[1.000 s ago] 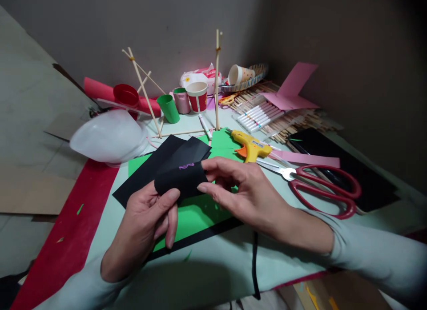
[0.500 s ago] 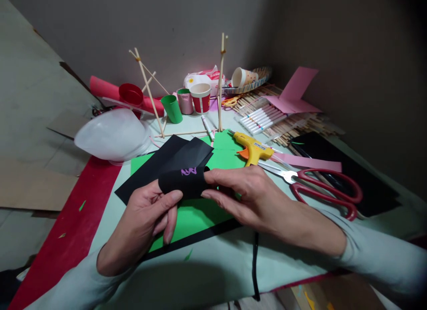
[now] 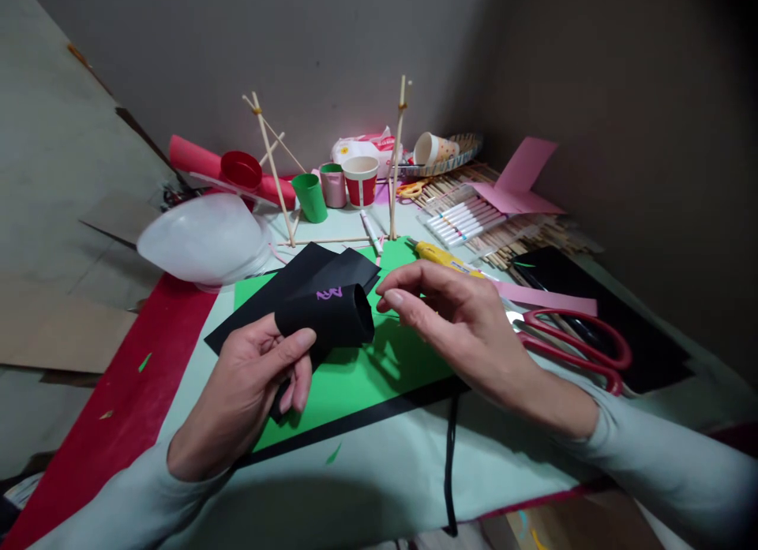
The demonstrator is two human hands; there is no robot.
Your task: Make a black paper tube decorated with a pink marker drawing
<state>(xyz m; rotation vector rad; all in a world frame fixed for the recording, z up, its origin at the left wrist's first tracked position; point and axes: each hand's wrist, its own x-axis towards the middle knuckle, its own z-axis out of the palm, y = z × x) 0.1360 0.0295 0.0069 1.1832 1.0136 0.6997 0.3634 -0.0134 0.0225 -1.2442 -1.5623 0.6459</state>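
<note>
My left hand grips a rolled black paper tube near its left end, thumb on the front. Purple marks show on the tube's upper side, and its open end faces right. Just right of that end is my right hand, apart from the tube, with fingers loosely curled and nothing visible in them. Under both hands lies green paper. Black paper sheets rest on it behind the tube. The yellow glue gun is partly hidden behind my right hand.
Red-handled scissors lie at right, by a pink strip. Behind stand stick frames, a green paper tube and a paper cup. Markers lie back right; a translucent plastic piece is at left.
My right hand has let go of the tube's right end and drawn back to the right. The tube has turned, so its open end shows.
</note>
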